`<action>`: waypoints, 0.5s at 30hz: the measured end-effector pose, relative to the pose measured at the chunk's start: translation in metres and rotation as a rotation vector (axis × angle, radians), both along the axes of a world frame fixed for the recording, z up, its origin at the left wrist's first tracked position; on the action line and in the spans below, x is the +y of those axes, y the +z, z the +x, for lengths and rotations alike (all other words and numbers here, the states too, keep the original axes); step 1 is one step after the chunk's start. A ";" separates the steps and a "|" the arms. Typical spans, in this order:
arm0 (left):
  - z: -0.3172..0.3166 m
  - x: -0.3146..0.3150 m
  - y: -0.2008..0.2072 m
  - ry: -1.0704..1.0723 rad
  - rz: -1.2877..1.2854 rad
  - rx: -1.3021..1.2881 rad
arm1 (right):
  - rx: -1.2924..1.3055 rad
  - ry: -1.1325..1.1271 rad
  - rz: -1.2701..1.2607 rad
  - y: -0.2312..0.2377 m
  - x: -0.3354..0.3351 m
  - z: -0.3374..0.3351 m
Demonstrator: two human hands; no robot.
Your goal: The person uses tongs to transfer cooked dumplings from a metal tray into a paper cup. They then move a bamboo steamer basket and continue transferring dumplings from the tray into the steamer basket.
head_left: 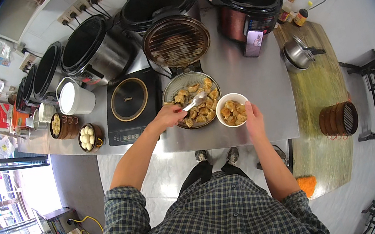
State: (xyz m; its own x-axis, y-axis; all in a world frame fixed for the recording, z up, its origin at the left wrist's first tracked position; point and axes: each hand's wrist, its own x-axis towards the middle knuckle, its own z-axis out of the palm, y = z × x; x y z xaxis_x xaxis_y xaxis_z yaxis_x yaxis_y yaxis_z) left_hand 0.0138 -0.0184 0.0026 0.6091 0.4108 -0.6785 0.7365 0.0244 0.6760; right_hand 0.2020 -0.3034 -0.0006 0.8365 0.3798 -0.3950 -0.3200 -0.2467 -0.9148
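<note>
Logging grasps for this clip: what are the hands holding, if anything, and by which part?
The left hand holds a slim silver metal serving utensil by its handle end; the right hand holds a round white bowl by its right side.

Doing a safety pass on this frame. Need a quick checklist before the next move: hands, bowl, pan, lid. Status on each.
1. Utensil in hand: ok. The left hand holds the metal utensil over the round pan.
2. Bowl supported: ok. The right hand grips the white bowl at its right side.
3. Room in bowl: ok. The browned food pieces inside sit below the rim.
4. Lid open: ok. The ridged lid is raised behind the pan.
5. Bowl not touching pan: cannot tell from this overhead view.
6. Pan heat off: cannot tell.
</note>
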 end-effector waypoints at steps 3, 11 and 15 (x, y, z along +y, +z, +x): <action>-0.013 0.002 0.016 0.042 0.073 -0.032 | -0.002 0.032 -0.017 0.002 0.007 0.000; -0.011 -0.010 0.096 -0.084 0.191 -0.091 | 0.051 0.101 -0.012 0.008 0.024 -0.001; 0.009 -0.034 0.124 -0.375 0.342 -0.063 | 0.046 0.128 0.056 0.004 0.034 -0.005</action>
